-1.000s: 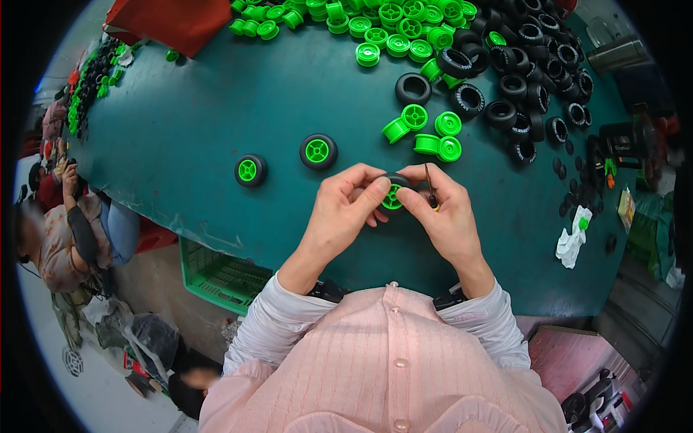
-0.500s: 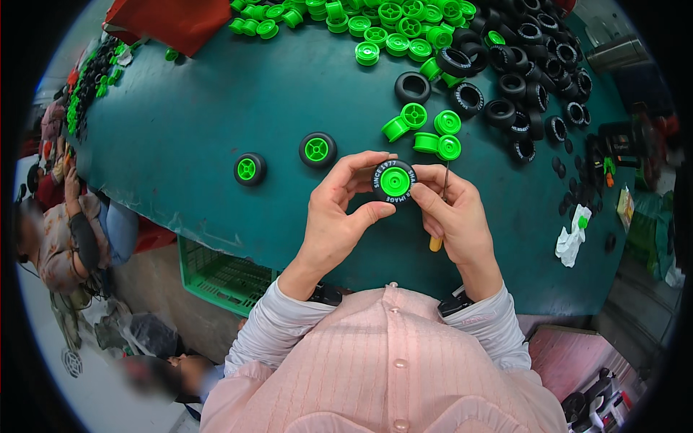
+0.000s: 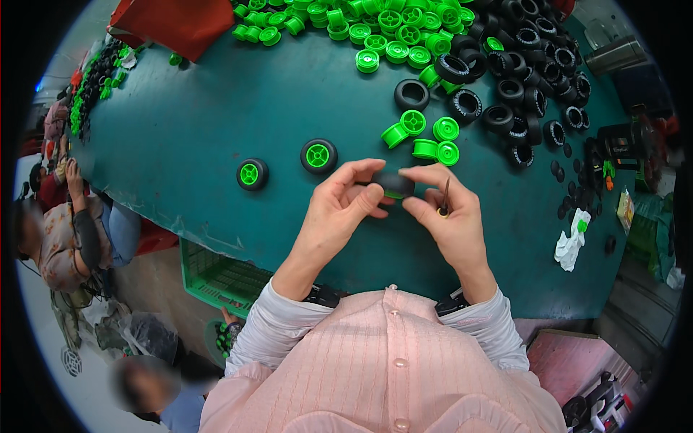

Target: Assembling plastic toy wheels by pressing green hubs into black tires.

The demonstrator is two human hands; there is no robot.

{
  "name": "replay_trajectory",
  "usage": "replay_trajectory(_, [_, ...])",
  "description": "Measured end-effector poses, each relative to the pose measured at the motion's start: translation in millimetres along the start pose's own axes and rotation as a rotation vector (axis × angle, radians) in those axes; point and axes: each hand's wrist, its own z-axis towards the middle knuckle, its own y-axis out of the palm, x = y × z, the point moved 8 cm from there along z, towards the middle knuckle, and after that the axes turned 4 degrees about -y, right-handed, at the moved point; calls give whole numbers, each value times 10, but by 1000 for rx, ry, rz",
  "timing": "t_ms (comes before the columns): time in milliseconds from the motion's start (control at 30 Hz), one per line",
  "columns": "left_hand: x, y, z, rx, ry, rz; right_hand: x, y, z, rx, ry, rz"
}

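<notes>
Between my two hands is a toy wheel, a black tyre on a green rim, turned so its tread faces up and only a sliver of green shows below. My left hand grips its left side with thumb and fingers. Closed at the wheel's right side, my right hand also keeps a thin tool with a dark shaft tucked in its fingers; most of the handle is hidden. To the left lie two fitted wheels, one nearer and one farther left.
Loose green rims lie just beyond my hands. Behind are a heap of green rims and one of black tyres. White crumpled paper and small black discs are on the right. A green crate stands below the table; people sit at left.
The wheel has tipped from showing its green face to showing its tread. My right hand has turned, so the tool's yellow handle no longer sticks out below.
</notes>
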Motion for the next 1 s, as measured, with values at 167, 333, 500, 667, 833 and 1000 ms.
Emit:
replay_trajectory(167, [111, 24, -59, 3, 139, -41, -161, -54, -4, 35, 20, -37])
replay_trajectory(333, [211, 120, -103, -8, 238, 84, 183, 22, -105, -3, 392, 348])
replay_trajectory(500, [62, 28, -70, 20, 98, -74, 57, 42, -87, 44, 319, 214])
replay_trajectory(667, [45, 110, -41, 39, 98, 32, 28, 105, -64, 31, 156, 133])
replay_trajectory(833, [53, 131, -40, 86, 128, 90, -1, 74, -26, 69, 2, -43])
replay_trajectory(1000, [8, 41, -48, 30, 54, 58, 27, 79, -43, 89, 210, 151])
